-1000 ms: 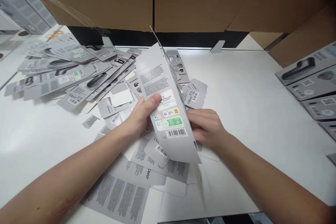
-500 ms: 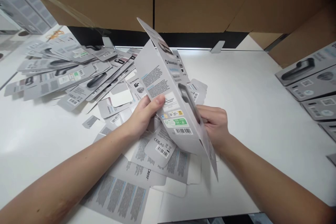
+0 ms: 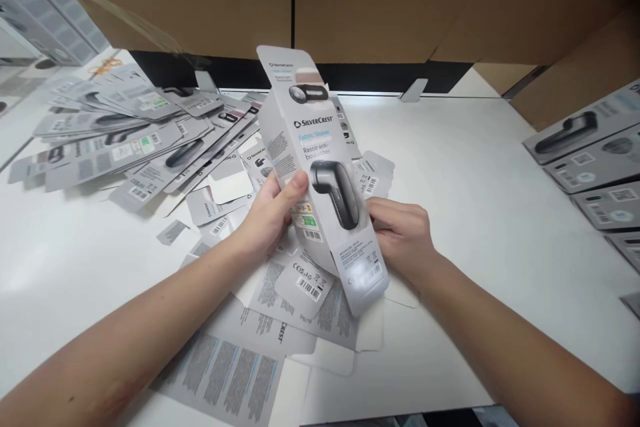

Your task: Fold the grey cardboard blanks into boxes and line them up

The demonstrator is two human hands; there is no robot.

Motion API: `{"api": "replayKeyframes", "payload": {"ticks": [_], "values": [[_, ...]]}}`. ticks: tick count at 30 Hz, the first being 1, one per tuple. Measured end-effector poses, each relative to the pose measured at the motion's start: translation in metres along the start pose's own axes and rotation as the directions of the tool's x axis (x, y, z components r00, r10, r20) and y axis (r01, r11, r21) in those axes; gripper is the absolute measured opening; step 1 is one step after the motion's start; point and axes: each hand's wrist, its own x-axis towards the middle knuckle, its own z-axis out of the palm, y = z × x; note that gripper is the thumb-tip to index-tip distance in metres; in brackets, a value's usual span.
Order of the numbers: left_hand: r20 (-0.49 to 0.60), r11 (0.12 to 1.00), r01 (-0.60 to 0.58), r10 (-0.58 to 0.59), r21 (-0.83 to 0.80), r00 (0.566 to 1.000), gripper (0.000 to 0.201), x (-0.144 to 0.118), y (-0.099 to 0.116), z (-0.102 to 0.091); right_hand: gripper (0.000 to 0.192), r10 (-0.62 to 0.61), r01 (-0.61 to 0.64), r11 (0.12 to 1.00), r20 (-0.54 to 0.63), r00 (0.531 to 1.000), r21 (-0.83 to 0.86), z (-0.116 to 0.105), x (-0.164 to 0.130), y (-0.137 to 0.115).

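Note:
Between my hands is a grey fabric shaver box point(image 3: 320, 140), tilted, with its front panel facing me and its end flaps sticking out. My left hand point(image 3: 273, 213) grips the box's left side, thumb on the printed side panel. On the opposite edge my right hand point(image 3: 403, 230) is closed, its fingertips partly hidden behind the box. Beneath the box lie several flat, unfolded cartons point(image 3: 225, 373) printed with text and barcodes.
A fanned pile of flat cartons point(image 3: 115, 127) covers the table's left side. Made-up boxes point(image 3: 585, 153) stand stacked at the right edge, and more boxes point(image 3: 55, 7) stand at the far left. Brown cardboard point(image 3: 375, 7) walls off the back of the white table point(image 3: 460, 173).
The carton has turned so its front panel faces me, and it has opened from a flatter, edge-on shape into a box form. Both hands have stayed nearly in place.

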Motion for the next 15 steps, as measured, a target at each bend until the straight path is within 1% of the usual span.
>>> {"api": "replayKeyframes", "payload": {"ticks": [4, 6, 9, 13, 15], "values": [[0.001, 1.0, 0.004, -0.004, 0.025, 1.0, 0.095, 0.001, -0.002, -0.001, 0.044, 0.012, -0.012, 0.999, 0.004, 1.0, 0.032, 0.002, -0.003, 0.0], [0.013, 0.999, 0.004, -0.005, 0.052, 1.0, 0.096, 0.001, -0.007, -0.004, 0.047, 0.044, -0.043, 0.998, -0.007, 0.999, 0.054, 0.002, -0.004, -0.001], [0.03, 0.996, -0.014, 0.011, 0.09, 0.999, 0.096, 0.002, -0.012, -0.007, 0.047, 0.102, -0.101, 0.991, -0.006, 0.995, 0.088, 0.0, -0.003, -0.003], [0.073, 0.987, -0.079, 0.07, 0.141, 0.995, 0.087, -0.001, -0.008, -0.005, 0.044, 0.109, -0.106, 0.988, -0.025, 0.994, 0.112, -0.003, -0.001, -0.004], [0.078, 0.985, -0.078, 0.067, 0.157, 0.995, 0.083, -0.003, -0.004, -0.003, 0.042, 0.106, -0.1, 0.99, -0.048, 0.993, 0.103, -0.004, 0.001, -0.004]]}}
